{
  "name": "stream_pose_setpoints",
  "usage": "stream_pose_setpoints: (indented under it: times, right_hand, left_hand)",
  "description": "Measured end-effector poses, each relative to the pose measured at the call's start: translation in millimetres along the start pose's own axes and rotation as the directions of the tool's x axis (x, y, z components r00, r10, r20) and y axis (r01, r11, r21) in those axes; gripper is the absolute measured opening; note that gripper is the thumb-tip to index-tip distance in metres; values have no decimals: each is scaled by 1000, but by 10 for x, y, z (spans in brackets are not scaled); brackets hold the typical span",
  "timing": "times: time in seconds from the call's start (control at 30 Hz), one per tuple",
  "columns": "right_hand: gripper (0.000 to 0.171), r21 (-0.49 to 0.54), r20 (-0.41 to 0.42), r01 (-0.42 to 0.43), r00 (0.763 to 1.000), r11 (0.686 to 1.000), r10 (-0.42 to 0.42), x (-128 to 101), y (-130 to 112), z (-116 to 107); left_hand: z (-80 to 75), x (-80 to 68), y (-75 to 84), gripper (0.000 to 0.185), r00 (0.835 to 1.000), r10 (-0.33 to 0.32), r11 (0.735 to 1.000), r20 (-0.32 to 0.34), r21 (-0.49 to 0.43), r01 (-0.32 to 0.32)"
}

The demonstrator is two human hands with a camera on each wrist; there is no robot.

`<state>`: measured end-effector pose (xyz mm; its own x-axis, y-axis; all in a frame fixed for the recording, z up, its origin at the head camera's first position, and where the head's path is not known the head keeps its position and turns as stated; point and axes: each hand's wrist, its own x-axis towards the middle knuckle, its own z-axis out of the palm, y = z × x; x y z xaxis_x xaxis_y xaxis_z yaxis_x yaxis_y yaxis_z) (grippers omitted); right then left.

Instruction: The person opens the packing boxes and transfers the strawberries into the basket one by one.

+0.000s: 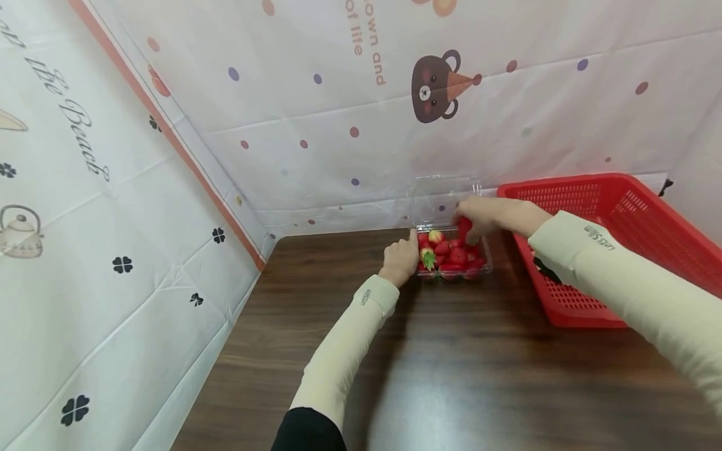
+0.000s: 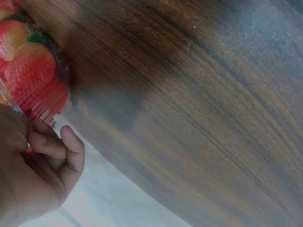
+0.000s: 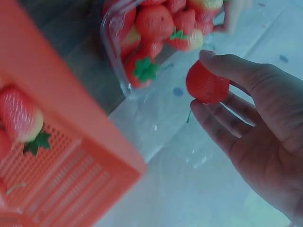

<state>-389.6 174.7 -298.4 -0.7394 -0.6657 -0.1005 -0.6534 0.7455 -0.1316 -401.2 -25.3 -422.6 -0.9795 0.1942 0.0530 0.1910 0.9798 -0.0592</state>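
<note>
A clear plastic clamshell box with its lid raised stands at the table's far edge, filled with red strawberries. My left hand rests against the box's left side, fingers curled beside its clear wall. My right hand hovers over the box's right part and pinches one strawberry between thumb and fingers; the same berry shows in the head view. The box with its berries lies just below that hand.
A red perforated basket stands on the dark wooden table right of the box; a strawberry lies inside it. Patterned white sheets wall the table at the back and left.
</note>
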Motion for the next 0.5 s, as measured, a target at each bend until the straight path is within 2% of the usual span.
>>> stream_pose_setpoints:
  times: [0.13, 0.27, 0.37, 0.5]
  right_hand:
    - [38, -41, -90, -1, 996, 999, -3, -78, 134, -104]
    - [35, -64, -186, 11, 982, 998, -23, -179, 337, -208]
    - [36, -73, -222, -7, 975, 997, -9, -285, 504, -264]
    - [38, -100, -230, -65, 972, 993, 40, -443, 716, -275]
  left_hand:
    - [-15, 4, -15, 40, 1000, -1, 1000, 4, 8, 1]
    - [-19, 5, -32, 39, 1000, -8, 1000, -7, 16, 9]
    - [-15, 11, -42, 37, 1000, -11, 1000, -20, 16, 11]
    - [-22, 18, -50, 38, 1000, 0, 1000, -17, 25, 1]
